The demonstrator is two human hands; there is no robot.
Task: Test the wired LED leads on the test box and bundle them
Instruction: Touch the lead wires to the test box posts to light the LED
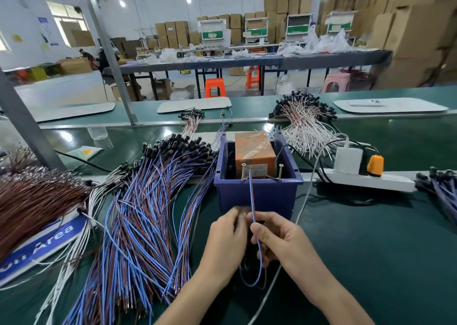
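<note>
A blue bin point(257, 193) holds the orange test box point(254, 151), with two upright screws at its front. My right hand point(274, 238) pinches a blue-and-brown LED lead point(252, 198); the lead's tip reaches up to the test box between the screws. Its lower end loops below my hands. My left hand point(226, 238) is close beside the right one, fingers curled and blurred at the same lead. A large pile of blue-and-brown leads point(148, 213) with black LED heads lies to the left on the green table.
Brown leads point(32, 201) and a blue sign lie at far left. White-wired leads point(304, 124) are heaped behind the bin. A white power strip point(371, 181) with plugs sits to the right, more leads point(442, 188) at the right edge. A grey post point(24, 126) rises at left.
</note>
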